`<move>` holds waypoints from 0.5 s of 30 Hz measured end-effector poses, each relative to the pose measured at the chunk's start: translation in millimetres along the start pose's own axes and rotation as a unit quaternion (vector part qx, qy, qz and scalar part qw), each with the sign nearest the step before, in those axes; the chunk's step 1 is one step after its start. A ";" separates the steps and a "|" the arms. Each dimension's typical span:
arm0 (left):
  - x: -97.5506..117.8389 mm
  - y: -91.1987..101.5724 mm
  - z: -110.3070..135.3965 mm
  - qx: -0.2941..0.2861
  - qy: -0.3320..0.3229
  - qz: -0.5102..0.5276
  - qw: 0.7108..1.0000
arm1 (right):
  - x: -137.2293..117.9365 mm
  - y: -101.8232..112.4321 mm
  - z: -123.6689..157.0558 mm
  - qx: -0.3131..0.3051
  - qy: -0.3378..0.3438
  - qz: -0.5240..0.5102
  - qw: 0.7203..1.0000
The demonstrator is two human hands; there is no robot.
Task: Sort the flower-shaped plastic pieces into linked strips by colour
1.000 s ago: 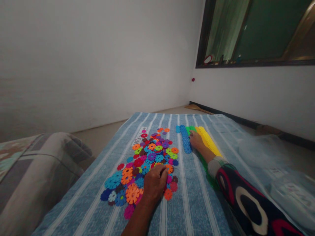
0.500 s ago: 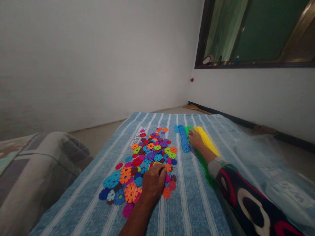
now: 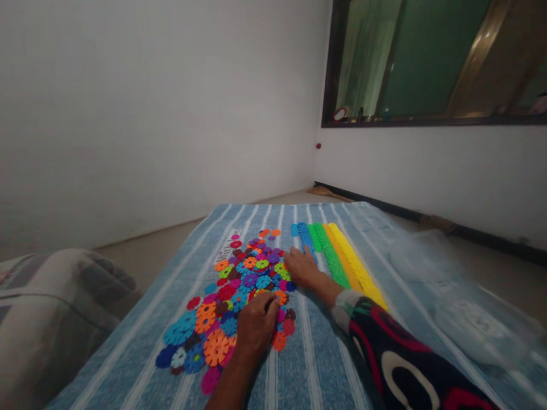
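A heap of notched plastic flower discs in many colours lies on the striped blue cloth. My left hand rests on the near right part of the heap with its fingers curled closed; whatever it holds, if anything, is hidden. At the heap's right edge, my right hand is palm down with fingers stretched out, close to lime-green discs. Right of it lie sorted rows of overlapping discs: a blue row, green rows, an orange row and a yellow row.
A clear plastic bag lies along the cloth's right side. At the left stands a fabric-covered piece, perhaps a seat. A white wall rises behind, with a dark-framed window at upper right.
My right hand has moved from the green rows leftward and nearer, to the edge of the heap, uncovering the green rows. My left hand stays over the heap. The view has turned slightly right.
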State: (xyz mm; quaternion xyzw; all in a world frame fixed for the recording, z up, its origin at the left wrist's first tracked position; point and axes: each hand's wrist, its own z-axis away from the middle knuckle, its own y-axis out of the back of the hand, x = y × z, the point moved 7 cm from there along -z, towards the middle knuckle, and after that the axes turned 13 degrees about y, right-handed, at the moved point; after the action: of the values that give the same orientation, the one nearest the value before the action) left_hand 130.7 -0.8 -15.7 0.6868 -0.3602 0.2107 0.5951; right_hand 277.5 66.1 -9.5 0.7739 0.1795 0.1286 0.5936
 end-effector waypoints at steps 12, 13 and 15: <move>-4.6 3.0 -4.7 -0.001 0.006 -0.002 1.000 | 5.9 -12.5 -15.9 0.008 -0.062 0.042 0.997; -4.7 2.9 -5.0 0.000 0.008 -0.003 1.000 | 5.8 -12.1 -15.0 0.010 -0.062 0.040 0.997; -5.0 2.5 -5.6 -0.001 0.010 -0.005 1.000 | 4.5 -10.5 -13.5 0.015 -0.059 0.035 0.998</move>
State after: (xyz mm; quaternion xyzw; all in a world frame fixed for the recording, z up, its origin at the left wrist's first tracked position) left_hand 126.3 5.8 -16.5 0.6859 -0.3508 0.2145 0.6004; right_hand 274.6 82.2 -16.2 0.7947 0.1191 0.1006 0.5866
